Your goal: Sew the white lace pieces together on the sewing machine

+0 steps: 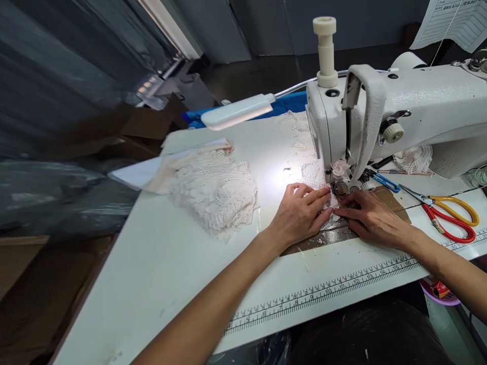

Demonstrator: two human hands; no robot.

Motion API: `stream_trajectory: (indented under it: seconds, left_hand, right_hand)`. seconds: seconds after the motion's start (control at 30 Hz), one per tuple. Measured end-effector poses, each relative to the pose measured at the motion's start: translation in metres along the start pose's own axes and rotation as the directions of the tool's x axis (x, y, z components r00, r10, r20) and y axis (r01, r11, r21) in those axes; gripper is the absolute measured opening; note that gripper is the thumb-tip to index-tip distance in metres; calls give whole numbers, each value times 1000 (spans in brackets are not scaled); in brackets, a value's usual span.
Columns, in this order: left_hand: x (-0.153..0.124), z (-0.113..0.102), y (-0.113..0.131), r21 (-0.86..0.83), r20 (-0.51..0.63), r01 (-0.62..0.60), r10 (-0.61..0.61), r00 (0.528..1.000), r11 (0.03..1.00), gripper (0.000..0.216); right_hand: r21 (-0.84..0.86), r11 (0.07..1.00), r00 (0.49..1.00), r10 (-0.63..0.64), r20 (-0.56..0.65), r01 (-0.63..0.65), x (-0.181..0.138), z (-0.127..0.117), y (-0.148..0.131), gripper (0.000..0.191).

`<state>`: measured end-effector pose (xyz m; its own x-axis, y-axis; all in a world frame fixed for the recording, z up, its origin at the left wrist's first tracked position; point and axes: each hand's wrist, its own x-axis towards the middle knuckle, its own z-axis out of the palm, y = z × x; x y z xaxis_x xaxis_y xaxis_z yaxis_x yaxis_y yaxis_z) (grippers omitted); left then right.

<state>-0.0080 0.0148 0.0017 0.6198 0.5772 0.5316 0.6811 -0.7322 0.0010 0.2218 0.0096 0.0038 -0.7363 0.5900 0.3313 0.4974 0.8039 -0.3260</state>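
Note:
My left hand [300, 213] lies on the white table [171, 263], fingers together, pressing a small white lace piece [330, 207] just left of the presser foot [340, 188] of a white sewing machine [399, 111]. My right hand [371, 218] rests opposite on the brown taped patch [335, 234], fingertips pinching the same piece from the right. The two hands almost touch under the needle. Most of the lace piece is hidden by my fingers.
A heap of white lace [216, 195] lies left of my hands. Scissors with red and yellow handles [449, 215] and a blue clip tool [385, 181] lie to the right. A lamp [238, 111] hangs over the table. A ruler strip [342, 286] runs along the near edge.

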Motion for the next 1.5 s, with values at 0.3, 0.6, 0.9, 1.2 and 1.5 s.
stream_trajectory:
  seconds: [0.3, 0.6, 0.9, 1.2, 1.5]
  left_hand:
    - [-1, 1, -1, -47, -4, 15, -16, 1000, 999, 26]
    - [1, -1, -4, -39, 60, -11, 13, 998, 999, 29]
    - [1, -4, -5, -16, 154, 10, -7, 988, 1000, 33]
    - [0, -4, 2, 13, 166, 30, -32, 986, 999, 34]
    - [1, -3, -4, -35, 162, 27, -21, 987, 999, 31]
  right_hand:
    - [5, 1000, 1000, 26, 9, -26, 0, -1, -1, 37]
    - [-10, 999, 999, 42, -23, -42, 1, 0, -3, 36]
    - [24, 999, 997, 40, -72, -38, 2, 1, -2, 34]
    - [64, 995, 995, 74, -66, -70, 1, 2, 1, 32]
    - [87, 992, 992, 103, -72, -97, 0, 5, 1, 31]
